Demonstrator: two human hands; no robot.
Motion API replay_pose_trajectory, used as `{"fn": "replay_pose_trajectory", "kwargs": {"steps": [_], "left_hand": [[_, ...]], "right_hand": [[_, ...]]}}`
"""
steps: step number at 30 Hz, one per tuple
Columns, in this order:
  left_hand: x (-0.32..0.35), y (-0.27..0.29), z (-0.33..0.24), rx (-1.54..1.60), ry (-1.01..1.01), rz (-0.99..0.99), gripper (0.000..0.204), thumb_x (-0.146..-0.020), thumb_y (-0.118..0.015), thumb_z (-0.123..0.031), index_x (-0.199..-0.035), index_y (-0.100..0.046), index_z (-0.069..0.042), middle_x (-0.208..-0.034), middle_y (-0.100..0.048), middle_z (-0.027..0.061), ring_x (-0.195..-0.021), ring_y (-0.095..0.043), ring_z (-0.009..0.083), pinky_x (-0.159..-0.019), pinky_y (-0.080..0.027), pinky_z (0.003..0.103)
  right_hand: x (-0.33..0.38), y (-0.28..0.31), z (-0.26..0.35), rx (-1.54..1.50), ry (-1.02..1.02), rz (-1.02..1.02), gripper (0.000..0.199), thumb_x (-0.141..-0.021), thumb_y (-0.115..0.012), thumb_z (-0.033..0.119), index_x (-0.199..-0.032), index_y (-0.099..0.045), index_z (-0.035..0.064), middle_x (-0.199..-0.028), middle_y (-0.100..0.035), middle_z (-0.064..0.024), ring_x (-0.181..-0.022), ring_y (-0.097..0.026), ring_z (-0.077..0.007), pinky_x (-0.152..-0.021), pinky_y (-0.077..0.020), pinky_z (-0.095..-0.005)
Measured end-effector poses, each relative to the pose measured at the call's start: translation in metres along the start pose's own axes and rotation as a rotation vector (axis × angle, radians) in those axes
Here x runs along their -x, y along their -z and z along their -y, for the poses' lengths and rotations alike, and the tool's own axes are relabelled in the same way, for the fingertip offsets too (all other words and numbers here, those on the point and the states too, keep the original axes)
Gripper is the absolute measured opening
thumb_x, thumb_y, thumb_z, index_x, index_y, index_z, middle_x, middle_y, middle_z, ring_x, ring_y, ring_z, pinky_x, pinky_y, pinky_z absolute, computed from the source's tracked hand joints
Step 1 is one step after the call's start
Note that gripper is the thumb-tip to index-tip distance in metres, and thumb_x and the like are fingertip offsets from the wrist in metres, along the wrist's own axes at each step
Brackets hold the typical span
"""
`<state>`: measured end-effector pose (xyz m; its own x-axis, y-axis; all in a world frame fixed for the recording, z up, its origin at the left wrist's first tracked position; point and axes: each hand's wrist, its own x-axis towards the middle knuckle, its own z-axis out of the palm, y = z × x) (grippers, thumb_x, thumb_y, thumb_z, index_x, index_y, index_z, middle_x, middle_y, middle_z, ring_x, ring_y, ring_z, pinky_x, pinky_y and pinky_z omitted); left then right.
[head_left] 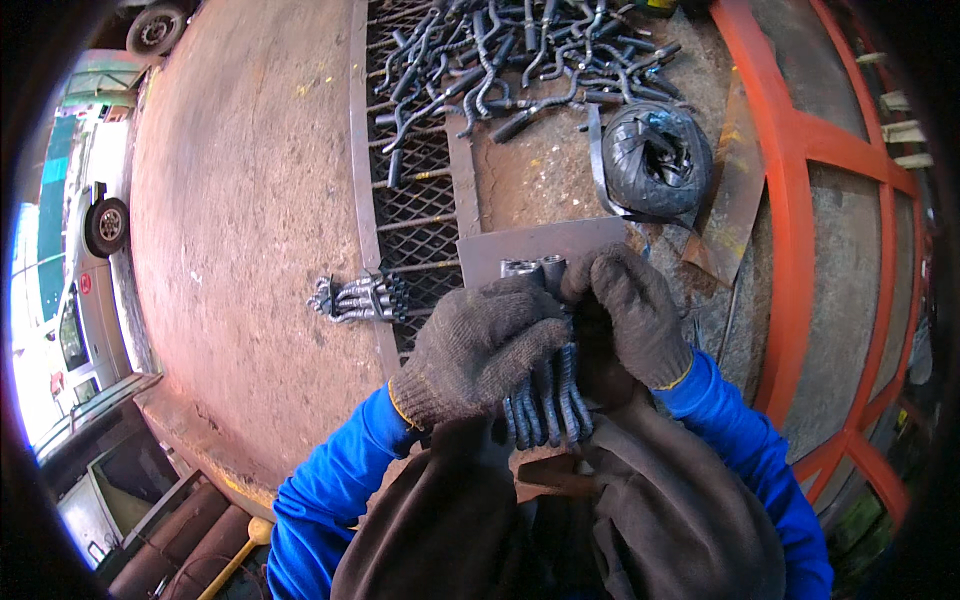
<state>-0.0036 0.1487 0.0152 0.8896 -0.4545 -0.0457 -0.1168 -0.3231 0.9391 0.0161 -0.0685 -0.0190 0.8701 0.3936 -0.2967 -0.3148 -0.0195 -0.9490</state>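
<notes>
Above my lap stands a bundle of wavy ribbed steel bars (546, 405) with round tube-like ends at the top. My left hand (490, 350), in a dark knitted glove, is closed around the bundle's middle. At the right side of its upper end is my right hand (635, 315), gloved alike, with curled fingers pinched together; what they hold, if anything, is hidden. Just beyond the hands lies a flat grey metal plate (540, 241). Another bundle of the same bars (360, 298) rests at the left, partly on the grating.
Many loose wavy bars (490, 70) lie heaped on the metal grating (425, 205) and concrete ahead. A black plastic-wrapped coil (655, 160) sits ahead right. An orange metal frame (795, 230) stands along the right. A yellow-handled tool (258, 532) is at lower left.
</notes>
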Motion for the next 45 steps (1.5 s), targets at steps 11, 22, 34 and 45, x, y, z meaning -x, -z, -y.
{"fn": "replay_pose_trajectory", "kwargs": {"steps": [11,22,34,45], "left_hand": [[0.044,-0.011,0.001,-0.359,0.102,-0.337,0.042,-0.064,-0.087,-0.018,-0.099,-0.063,-0.011,-0.115,-0.059,0.0159,-0.095,-0.063,0.0313,-0.08,-0.054,0.041],[0.006,0.006,0.008,-0.824,-0.672,0.406,0.05,-0.076,-0.067,-0.028,-0.126,-0.062,-0.031,-0.141,-0.052,-0.0011,-0.131,-0.047,0.0288,-0.103,-0.046,0.049],[-0.038,-0.057,0.011,-0.679,-0.816,0.717,0.039,-0.076,-0.058,-0.028,-0.109,-0.065,-0.009,-0.101,-0.064,0.0103,-0.099,-0.062,0.0271,-0.091,-0.047,0.043],[-0.051,-0.095,-0.014,-0.779,-0.471,0.372,0.041,-0.074,-0.065,-0.044,-0.091,-0.061,-0.006,-0.087,-0.057,0.0112,-0.089,-0.057,0.0309,-0.079,-0.042,0.046]], "right_hand": [[0.064,0.046,-0.011,0.445,-0.01,-0.105,0.024,-0.09,-0.067,0.018,-0.109,-0.064,0.0046,-0.102,-0.066,-0.0148,-0.095,-0.066,-0.0257,-0.083,-0.0516,-0.0374],[0.069,0.036,0.009,0.693,-0.07,0.262,0.03,-0.09,-0.066,0.029,-0.107,-0.067,0.0046,-0.09,-0.069,-0.0176,-0.084,-0.069,-0.0294,-0.075,-0.0523,-0.0405],[0.076,0.106,-0.063,0.887,-0.062,-0.431,0.022,-0.091,-0.062,0.022,-0.104,-0.064,0.005,-0.09,-0.067,-0.0206,-0.084,-0.066,-0.0395,-0.075,-0.0516,-0.0469],[0.074,0.12,-0.091,0.945,-0.043,-0.405,0.027,-0.089,-0.062,0.02,-0.113,-0.062,0.0073,-0.105,-0.066,-0.0211,-0.094,-0.065,-0.0394,-0.079,-0.0523,-0.0472]]}}
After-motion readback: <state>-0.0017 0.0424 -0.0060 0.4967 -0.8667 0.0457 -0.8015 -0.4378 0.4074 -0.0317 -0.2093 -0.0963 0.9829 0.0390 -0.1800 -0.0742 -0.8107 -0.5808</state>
